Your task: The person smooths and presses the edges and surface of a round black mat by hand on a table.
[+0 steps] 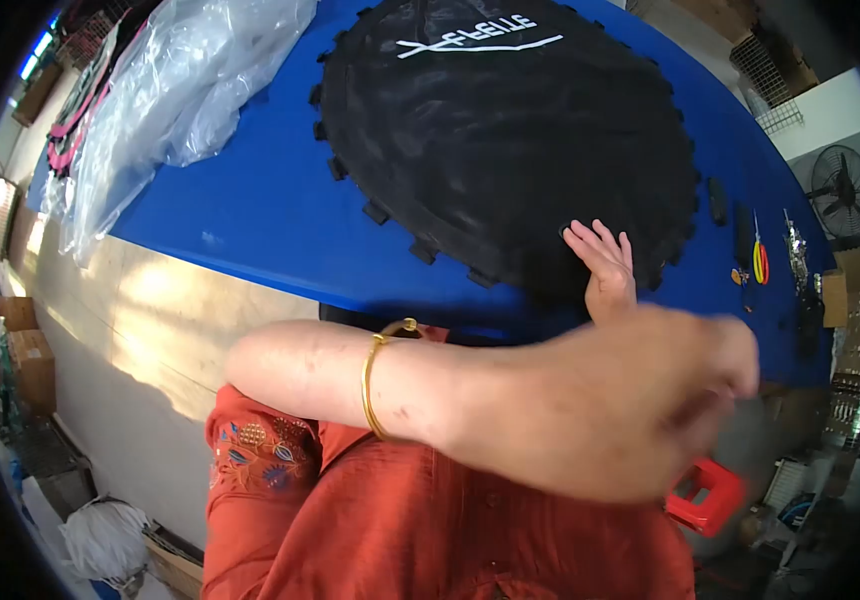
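A large round black mat (510,140) with tabs round its rim and white lettering lies on the blue table (180,220). My right hand (605,265) rests near the mat's lower edge, fingers apart and holding nothing. Close to the camera, my left arm, with a gold bangle (368,385), crosses in front of my body. My left hand (640,400) is at the right, past the table's front edge, with its fingers curled in. It is blurred, and anything inside the fingers is hidden. The left hand partly covers the right wrist.
Clear plastic sheeting (180,90) lies at the table's left. Yellow-handled tool (761,262) and small dark items sit at its right end. A red object (707,497) is below the left hand. A fan (843,192) stands far right, cardboard boxes (32,370) far left.
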A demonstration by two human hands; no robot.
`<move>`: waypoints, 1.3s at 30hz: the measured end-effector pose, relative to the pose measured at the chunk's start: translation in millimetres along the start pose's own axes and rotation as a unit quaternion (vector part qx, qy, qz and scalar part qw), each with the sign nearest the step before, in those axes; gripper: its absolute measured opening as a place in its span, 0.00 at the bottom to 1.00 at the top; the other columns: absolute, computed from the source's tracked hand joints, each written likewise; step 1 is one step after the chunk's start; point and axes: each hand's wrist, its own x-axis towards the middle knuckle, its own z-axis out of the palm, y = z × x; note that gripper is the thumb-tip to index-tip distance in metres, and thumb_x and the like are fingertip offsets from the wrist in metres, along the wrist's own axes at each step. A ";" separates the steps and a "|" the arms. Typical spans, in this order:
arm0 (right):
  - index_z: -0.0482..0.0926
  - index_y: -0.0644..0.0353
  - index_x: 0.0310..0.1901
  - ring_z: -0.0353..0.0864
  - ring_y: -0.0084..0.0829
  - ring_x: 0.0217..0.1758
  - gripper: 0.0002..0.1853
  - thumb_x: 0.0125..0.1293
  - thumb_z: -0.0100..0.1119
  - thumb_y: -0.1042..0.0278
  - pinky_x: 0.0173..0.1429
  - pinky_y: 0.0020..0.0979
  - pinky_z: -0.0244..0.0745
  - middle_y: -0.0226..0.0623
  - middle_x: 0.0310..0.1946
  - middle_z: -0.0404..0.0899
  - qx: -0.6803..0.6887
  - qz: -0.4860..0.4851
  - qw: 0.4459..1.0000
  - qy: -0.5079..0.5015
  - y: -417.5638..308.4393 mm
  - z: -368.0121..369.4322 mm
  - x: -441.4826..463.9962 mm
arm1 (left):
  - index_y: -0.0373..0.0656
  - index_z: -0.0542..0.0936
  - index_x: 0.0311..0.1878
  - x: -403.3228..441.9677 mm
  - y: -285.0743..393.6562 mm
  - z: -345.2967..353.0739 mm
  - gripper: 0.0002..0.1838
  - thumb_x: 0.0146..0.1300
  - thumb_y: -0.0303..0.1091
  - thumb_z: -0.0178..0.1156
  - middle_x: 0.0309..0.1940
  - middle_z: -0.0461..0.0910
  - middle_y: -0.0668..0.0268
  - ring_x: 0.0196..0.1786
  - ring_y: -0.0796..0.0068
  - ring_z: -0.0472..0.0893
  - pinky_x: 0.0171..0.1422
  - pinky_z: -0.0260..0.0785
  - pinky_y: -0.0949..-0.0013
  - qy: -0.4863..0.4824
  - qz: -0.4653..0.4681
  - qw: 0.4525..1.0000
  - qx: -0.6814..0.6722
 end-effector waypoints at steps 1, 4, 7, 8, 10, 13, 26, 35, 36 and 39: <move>0.87 0.50 0.66 0.75 0.48 0.79 0.30 0.69 0.50 0.87 0.88 0.59 0.51 0.37 0.70 0.84 -0.002 0.011 1.000 0.001 1.1 2.7 0.6 | 0.33 0.78 0.47 2.3 3.2 12.5 0.09 0.73 0.30 0.60 0.39 0.84 0.54 0.46 0.64 0.85 0.55 0.76 0.60 0.006 0.072 0.997 0.029; 0.86 0.50 0.67 0.75 0.48 0.79 0.34 0.67 0.45 0.92 0.89 0.55 0.50 0.39 0.69 0.84 -0.009 0.019 1.000 0.002 -0.9 3.8 0.6 | 0.31 0.78 0.49 2.9 19.2 17.8 0.12 0.75 0.34 0.61 0.39 0.84 0.54 0.40 0.64 0.84 0.49 0.77 0.60 -0.028 0.069 0.997 0.026; 0.86 0.49 0.67 0.75 0.48 0.80 0.34 0.67 0.46 0.92 0.89 0.55 0.50 0.37 0.70 0.84 -0.010 0.020 1.000 0.004 -0.9 3.4 -0.5 | 0.29 0.79 0.52 2.6 40.3 17.2 0.18 0.79 0.39 0.61 0.39 0.85 0.55 0.32 0.64 0.83 0.40 0.80 0.59 -0.091 0.054 0.994 0.041; 0.86 0.49 0.67 0.75 0.47 0.80 0.34 0.68 0.46 0.91 0.89 0.55 0.50 0.36 0.70 0.84 -0.011 0.022 1.000 0.005 -1.1 4.0 -0.2 | 0.28 0.79 0.53 1.7 42.8 16.5 0.20 0.81 0.41 0.61 0.39 0.85 0.56 0.30 0.64 0.83 0.37 0.80 0.59 -0.112 0.049 0.991 0.048; 0.86 0.49 0.67 0.75 0.47 0.80 0.34 0.68 0.46 0.91 0.89 0.55 0.51 0.36 0.70 0.84 -0.013 0.023 1.000 0.005 0.3 4.6 -0.1 | 0.28 0.79 0.54 -4.7 44.0 10.9 0.19 0.80 0.40 0.61 0.39 0.85 0.55 0.30 0.63 0.83 0.38 0.80 0.59 -0.107 0.050 0.992 0.046; 0.87 0.48 0.67 0.75 0.47 0.80 0.34 0.68 0.45 0.91 0.89 0.55 0.51 0.36 0.70 0.84 -0.013 0.021 1.000 0.008 -1.1 5.5 -0.1 | 0.29 0.79 0.55 -10.8 44.9 10.1 0.17 0.79 0.38 0.61 0.40 0.85 0.55 0.32 0.62 0.84 0.39 0.80 0.60 -0.074 0.042 0.995 0.044; 0.86 0.45 0.67 0.75 0.47 0.80 0.34 0.69 0.46 0.90 0.88 0.58 0.52 0.32 0.69 0.84 -0.018 0.031 0.999 0.013 -0.1 7.9 -1.6 | 0.34 0.78 0.61 -46.6 48.8 12.8 0.15 0.74 0.28 0.61 0.41 0.86 0.52 0.38 0.58 0.87 0.46 0.77 0.64 0.020 0.020 0.999 0.044; 0.86 0.44 0.67 0.75 0.46 0.79 0.32 0.71 0.48 0.88 0.88 0.58 0.52 0.32 0.70 0.84 -0.031 0.024 0.999 0.007 2.4 9.1 -1.5 | 0.32 0.76 0.60 -37.3 42.3 26.6 0.16 0.73 0.28 0.60 0.44 0.84 0.46 0.46 0.51 0.89 0.50 0.79 0.59 -0.001 -0.025 0.997 0.076; 0.86 0.44 0.67 0.75 0.46 0.80 0.32 0.70 0.48 0.89 0.88 0.58 0.52 0.33 0.70 0.84 -0.030 0.026 0.999 0.009 2.4 9.2 -2.3 | 0.31 0.74 0.61 -34.4 30.7 23.5 0.17 0.75 0.31 0.59 0.46 0.83 0.47 0.47 0.48 0.88 0.50 0.79 0.55 -0.051 -0.001 0.996 0.069; 0.87 0.45 0.67 0.75 0.45 0.80 0.33 0.70 0.47 0.90 0.89 0.56 0.51 0.34 0.69 0.85 -0.020 0.028 0.999 0.012 0.9 9.2 -0.9 | 0.32 0.76 0.45 -35.5 6.8 41.8 0.10 0.70 0.28 0.65 0.39 0.83 0.57 0.31 0.64 0.85 0.33 0.78 0.63 -0.073 0.098 0.984 0.131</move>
